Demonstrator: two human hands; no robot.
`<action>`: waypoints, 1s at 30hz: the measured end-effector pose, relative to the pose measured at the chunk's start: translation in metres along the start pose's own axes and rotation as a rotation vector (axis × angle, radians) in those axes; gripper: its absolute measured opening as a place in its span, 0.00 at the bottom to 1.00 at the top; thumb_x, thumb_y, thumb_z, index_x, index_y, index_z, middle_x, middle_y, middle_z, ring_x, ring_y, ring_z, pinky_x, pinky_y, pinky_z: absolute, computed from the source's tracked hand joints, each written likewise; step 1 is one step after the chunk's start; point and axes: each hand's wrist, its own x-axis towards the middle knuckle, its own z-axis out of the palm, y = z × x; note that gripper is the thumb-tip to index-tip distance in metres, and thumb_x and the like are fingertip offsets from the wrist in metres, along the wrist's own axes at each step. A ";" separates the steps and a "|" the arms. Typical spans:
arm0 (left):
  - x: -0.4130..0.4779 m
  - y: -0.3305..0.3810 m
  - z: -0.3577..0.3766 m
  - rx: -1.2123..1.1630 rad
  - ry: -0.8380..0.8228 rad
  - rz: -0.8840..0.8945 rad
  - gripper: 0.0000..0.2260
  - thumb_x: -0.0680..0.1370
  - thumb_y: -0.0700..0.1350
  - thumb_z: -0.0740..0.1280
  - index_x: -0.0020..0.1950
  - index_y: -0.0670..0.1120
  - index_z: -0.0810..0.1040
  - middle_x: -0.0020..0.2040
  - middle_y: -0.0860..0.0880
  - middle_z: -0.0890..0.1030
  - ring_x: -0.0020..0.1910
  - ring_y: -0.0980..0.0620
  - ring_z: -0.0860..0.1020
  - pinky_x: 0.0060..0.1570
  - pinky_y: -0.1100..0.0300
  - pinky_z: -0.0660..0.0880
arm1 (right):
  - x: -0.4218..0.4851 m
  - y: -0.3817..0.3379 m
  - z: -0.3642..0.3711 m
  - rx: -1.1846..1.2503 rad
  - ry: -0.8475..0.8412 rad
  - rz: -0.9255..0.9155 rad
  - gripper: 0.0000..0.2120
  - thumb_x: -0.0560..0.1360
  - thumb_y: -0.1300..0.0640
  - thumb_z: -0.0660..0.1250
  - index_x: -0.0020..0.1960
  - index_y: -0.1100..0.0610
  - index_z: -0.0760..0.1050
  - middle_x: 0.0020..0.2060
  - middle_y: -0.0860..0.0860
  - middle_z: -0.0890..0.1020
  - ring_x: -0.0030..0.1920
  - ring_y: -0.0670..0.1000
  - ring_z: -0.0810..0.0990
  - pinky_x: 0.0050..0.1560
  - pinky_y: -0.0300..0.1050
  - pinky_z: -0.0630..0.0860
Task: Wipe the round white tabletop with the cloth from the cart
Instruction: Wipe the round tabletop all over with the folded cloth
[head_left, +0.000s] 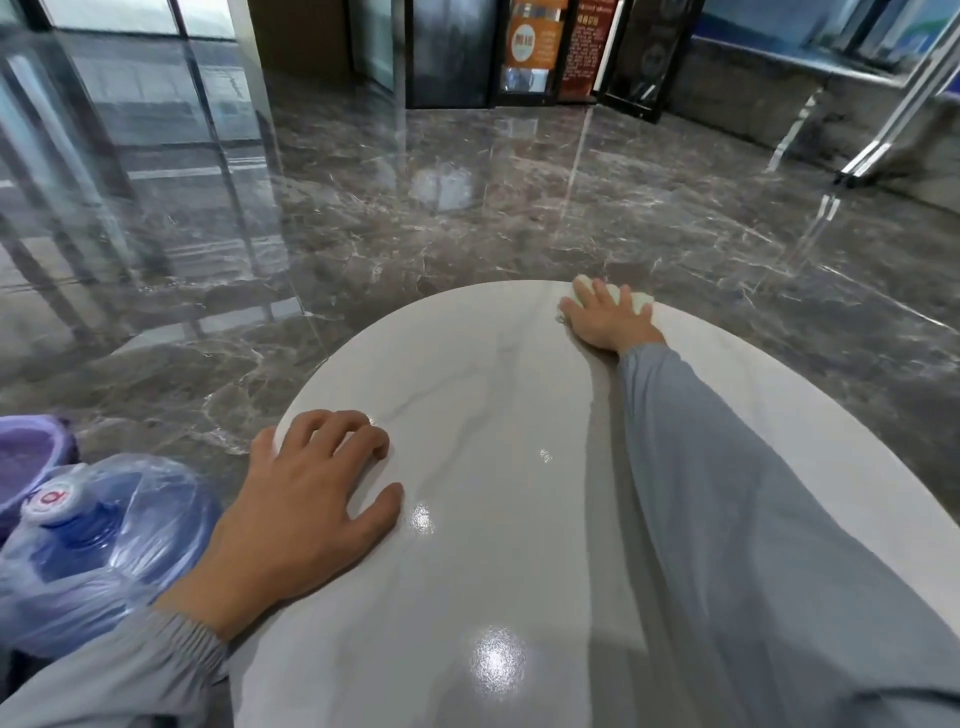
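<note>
The round white tabletop (493, 415) fills the lower middle of the view, glossy with faint grey veins. My right hand (605, 317) reaches to its far edge and presses flat on a pale yellowish cloth (640, 300), which shows past the fingertips. My left hand (306, 499) rests palm down on the near left rim of the table, fingers spread, holding nothing. Both arms wear grey-blue sleeves.
A large blue water bottle (98, 540) wrapped in clear plastic lies low at the left, next to a purple bucket (31, 462). Polished dark marble floor (467, 208) surrounds the table. Glass doors and a poster stand (535, 47) are at the back.
</note>
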 end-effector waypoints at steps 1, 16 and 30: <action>0.000 0.000 0.000 0.004 -0.007 0.000 0.16 0.77 0.67 0.57 0.58 0.60 0.72 0.63 0.61 0.71 0.66 0.51 0.68 0.63 0.43 0.68 | -0.004 -0.032 0.004 -0.011 -0.011 -0.079 0.31 0.83 0.34 0.45 0.83 0.39 0.45 0.84 0.43 0.44 0.83 0.59 0.39 0.77 0.68 0.37; 0.001 -0.004 0.000 -0.001 -0.011 0.000 0.18 0.78 0.69 0.56 0.60 0.61 0.73 0.62 0.62 0.72 0.66 0.51 0.70 0.64 0.42 0.69 | -0.011 0.021 -0.007 0.081 0.094 0.026 0.32 0.77 0.31 0.46 0.79 0.40 0.58 0.81 0.48 0.60 0.81 0.59 0.54 0.77 0.66 0.48; 0.001 -0.002 0.003 0.022 -0.002 0.002 0.17 0.78 0.70 0.56 0.59 0.62 0.71 0.62 0.63 0.70 0.67 0.53 0.68 0.64 0.42 0.67 | -0.021 0.069 -0.009 0.047 0.012 0.150 0.33 0.81 0.33 0.45 0.83 0.38 0.45 0.84 0.43 0.45 0.83 0.60 0.40 0.77 0.69 0.36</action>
